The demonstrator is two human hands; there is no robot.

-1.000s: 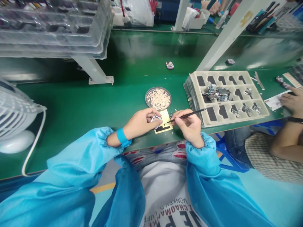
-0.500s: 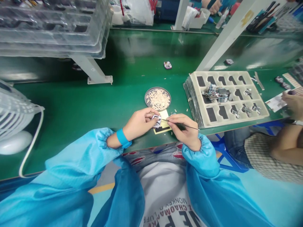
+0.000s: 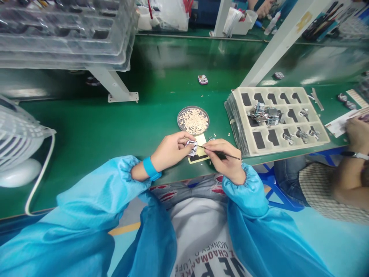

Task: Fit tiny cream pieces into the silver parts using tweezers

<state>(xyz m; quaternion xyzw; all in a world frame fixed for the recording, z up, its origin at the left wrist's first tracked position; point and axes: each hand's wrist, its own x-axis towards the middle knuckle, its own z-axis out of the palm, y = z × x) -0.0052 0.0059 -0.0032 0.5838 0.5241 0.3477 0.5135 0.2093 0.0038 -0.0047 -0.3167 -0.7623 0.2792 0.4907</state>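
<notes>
Left hand (image 3: 171, 149), fingers clamped on the small square casing (image 3: 191, 148), up over the yellow sheet (image 3: 200, 141) on the green desk (image 3: 150, 115). Right hand (image 3: 225, 156), fingers pinched around a thin dark tool (image 3: 235, 157), its tip at the casing's edge; touching or not, I can't tell!

A small, pale-rimmed casing (image 3: 193, 151) is held over a yellow sheet (image 3: 201, 139); a slender dark tool (image 3: 223, 153) slants, tip beside it.
</notes>
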